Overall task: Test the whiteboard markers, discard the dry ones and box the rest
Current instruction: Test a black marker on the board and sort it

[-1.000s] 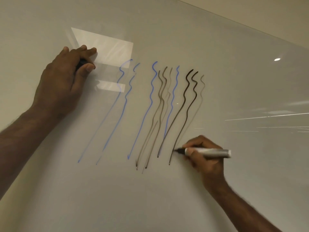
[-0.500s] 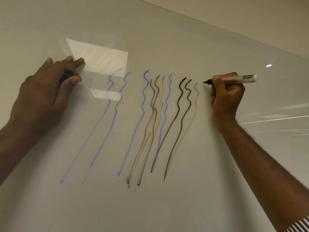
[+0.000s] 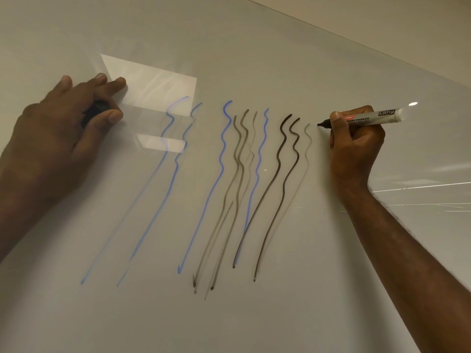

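The right hand (image 3: 356, 146) is curled round a grey-barrelled whiteboard marker w/ a black tip (image 3: 367, 117), thumb & fingers wrapped on the front half of the barrel. The marker lies roughly level, tip pointing left, uncapped; the nib sits at or just off the glossy white whiteboard (image 3: 254, 47), just right of the top of the faint grey wavy line (image 3: 309, 138). Whether the nib actually touches can't be told. Printed text on the barrel reads "MARKER" & "Long".

The left hand (image 3: 63, 123) rests against the board at upper left, forefingers stretched flat on the surface, thumb & palm pinching a small black cap-like piece (image 3: 98, 112); it is mostly hidden, so its exact kind is unclear.

Btwn the two hands the board carries a row of wavy test strokes running top to bottom. From the left: two pale blue lines (image 3: 153, 187), a stronger blue line (image 3: 219, 161), a bunch of brownish-grey lines (image 3: 238, 159) w/ another blue stroke (image 3: 260, 159) crossing among them, then two dark black-brown lines (image 3: 285, 159) side by side, then the faint grey one nearest the marker.

A bright rectangular reflection (image 3: 153, 82) lies on the board just right of the left fingers, w/ a smaller one below it. A small round light glare (image 3: 413, 103) sits just beyond the marker's rear end.
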Motion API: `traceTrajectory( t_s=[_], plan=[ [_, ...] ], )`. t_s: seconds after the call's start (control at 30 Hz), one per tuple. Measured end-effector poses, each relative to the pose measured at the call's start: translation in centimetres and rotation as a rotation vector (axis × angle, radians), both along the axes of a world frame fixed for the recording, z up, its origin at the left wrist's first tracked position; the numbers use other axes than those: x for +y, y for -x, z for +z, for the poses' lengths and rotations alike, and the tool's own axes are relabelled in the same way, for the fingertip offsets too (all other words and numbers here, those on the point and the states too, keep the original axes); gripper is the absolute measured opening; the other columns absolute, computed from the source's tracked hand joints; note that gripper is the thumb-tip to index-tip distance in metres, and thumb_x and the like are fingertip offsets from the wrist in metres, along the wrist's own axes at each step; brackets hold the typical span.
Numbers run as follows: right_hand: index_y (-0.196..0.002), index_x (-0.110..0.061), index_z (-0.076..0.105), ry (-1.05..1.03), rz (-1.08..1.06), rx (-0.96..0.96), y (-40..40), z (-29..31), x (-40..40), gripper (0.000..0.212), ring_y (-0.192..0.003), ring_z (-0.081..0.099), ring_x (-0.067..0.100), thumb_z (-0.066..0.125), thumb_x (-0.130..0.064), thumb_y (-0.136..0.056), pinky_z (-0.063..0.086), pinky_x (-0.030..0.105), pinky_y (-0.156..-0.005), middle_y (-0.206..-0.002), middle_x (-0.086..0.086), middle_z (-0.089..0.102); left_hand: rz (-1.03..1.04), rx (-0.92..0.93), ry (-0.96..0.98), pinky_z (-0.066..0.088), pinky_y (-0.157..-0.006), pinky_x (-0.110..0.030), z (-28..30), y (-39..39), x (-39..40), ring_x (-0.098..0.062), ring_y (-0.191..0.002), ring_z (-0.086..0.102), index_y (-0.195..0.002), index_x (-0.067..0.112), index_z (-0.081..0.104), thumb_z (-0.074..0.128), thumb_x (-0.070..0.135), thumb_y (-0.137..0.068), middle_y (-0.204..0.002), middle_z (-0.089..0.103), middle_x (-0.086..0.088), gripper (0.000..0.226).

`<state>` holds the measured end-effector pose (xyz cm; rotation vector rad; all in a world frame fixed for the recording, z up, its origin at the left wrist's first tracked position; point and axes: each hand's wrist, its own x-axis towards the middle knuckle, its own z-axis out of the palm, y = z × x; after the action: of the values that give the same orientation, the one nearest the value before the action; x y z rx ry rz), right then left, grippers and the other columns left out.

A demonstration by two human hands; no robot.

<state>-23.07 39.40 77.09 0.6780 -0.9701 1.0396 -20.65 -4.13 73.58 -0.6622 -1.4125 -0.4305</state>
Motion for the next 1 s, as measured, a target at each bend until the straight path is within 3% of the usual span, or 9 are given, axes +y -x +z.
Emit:
traceTrajectory(
  t_s=[0.2, 0.37, 0.5, 0.6, 0.67, 0.8, 0.9, 1.0],
  plan=[
    [-0.083, -0.026, 0.059, -0.059, 0.024, 0.001, 0.1, -1.1, 0.3, 0.014, -0.064, 0.058, 0.017, 0.065, -0.024, -0.096, 0.049, 0.042, -0.066, -0.07, -0.003, 0.059, 0.035, -0.024, 0.004, 0.019, -0.124, -0.051, -0.6, -1.4, 1.0, -0.021, -0.152, 0.03, -0.122, 0.055, 0.048, 0.035, 0.061, -0.103, -0.153, 0.048, 0.012, 0.024],
    [-0.079, -0.026, 0.058, -0.012, 0.074, -0.004, -0.1, -2.1, 0.5, 0.018, -0.054, 0.049, 0.021, 0.065, -0.019, -0.094, 0.044, 0.046, -0.057, -0.063, -0.003, 0.055, 0.043, -0.005, 0.03, 0.019, -0.125, -0.048, -1.1, -2.2, 1.8, -0.019, -0.151, 0.032, -0.113, 0.054, 0.05, 0.037, 0.054, -0.105, -0.152, 0.049, 0.011, 0.016],
    [-0.079, -0.03, 0.057, -0.014, 0.041, 0.004, -0.1, -3.5, 0.4, 0.023, -0.06, 0.055, 0.021, 0.065, -0.015, -0.095, 0.052, 0.048, -0.067, -0.068, 0.002, 0.056, 0.067, 0.013, 0.022, 0.018, -0.126, -0.045, -1.4, -2.5, 1.9, -0.017, -0.15, 0.033, -0.119, 0.033, 0.06, 0.038, 0.048, -0.106, -0.151, 0.049, 0.011, 0.03],
    [-0.081, -0.031, 0.057, -0.022, -0.019, -0.001, 0.0, -5.1, 0.9, 0.023, -0.067, 0.058, 0.023, 0.063, -0.016, -0.096, 0.052, 0.048, -0.071, -0.073, 0.001, 0.059, 0.069, 0.022, 0.032, 0.017, -0.127, -0.042, -1.5, -2.8, 2.2, -0.012, -0.149, 0.033, -0.116, 0.037, 0.058, 0.038, 0.046, -0.106, -0.149, 0.049, 0.014, 0.024],
    [-0.083, -0.03, 0.056, -0.004, -0.026, -0.001, 0.2, -6.2, 1.1, 0.022, -0.068, 0.057, 0.024, 0.063, -0.015, -0.097, 0.051, 0.051, -0.071, -0.073, 0.0, 0.059, 0.055, 0.008, 0.027, 0.018, -0.126, -0.045, -1.5, -2.6, 2.0, -0.015, -0.15, 0.033, -0.116, 0.039, 0.058, 0.037, 0.051, -0.105, -0.15, 0.049, 0.014, 0.026],
    [-0.085, -0.031, 0.058, -0.051, -0.042, -0.002, 0.2, -9.0, 0.8, 0.022, -0.069, 0.058, 0.027, 0.062, -0.013, -0.097, 0.048, 0.043, -0.067, -0.075, 0.002, 0.06, 0.04, -0.033, 0.005, 0.02, -0.124, -0.051, -1.5, -2.1, 1.6, -0.023, -0.152, 0.03, -0.113, 0.056, 0.049, 0.036, 0.06, -0.104, -0.152, 0.05, 0.013, 0.017],
    [-0.084, -0.033, 0.06, -0.035, -0.031, -0.021, 0.0, -10.6, 1.2, 0.022, -0.069, 0.057, 0.028, 0.062, -0.016, -0.096, 0.047, 0.046, -0.067, -0.076, 0.002, 0.06, 0.046, -0.036, -0.015, 0.02, -0.124, -0.051, -1.5, -1.8, 1.3, -0.024, -0.151, 0.031, -0.119, 0.054, 0.049, 0.036, 0.06, -0.104, -0.152, 0.05, 0.011, 0.021],
    [-0.082, -0.037, 0.062, -0.006, -0.017, -0.042, -0.4, -12.3, 1.0, 0.024, -0.067, 0.056, 0.024, 0.062, -0.017, -0.095, 0.045, 0.041, -0.065, -0.074, 0.001, 0.06, -0.036, -0.008, -0.011, 0.018, -0.126, -0.045, -1.8, -2.2, 1.8, -0.015, -0.147, 0.039, -0.117, 0.047, 0.053, 0.039, 0.053, -0.106, -0.146, 0.057, 0.006, 0.019]
  ],
)
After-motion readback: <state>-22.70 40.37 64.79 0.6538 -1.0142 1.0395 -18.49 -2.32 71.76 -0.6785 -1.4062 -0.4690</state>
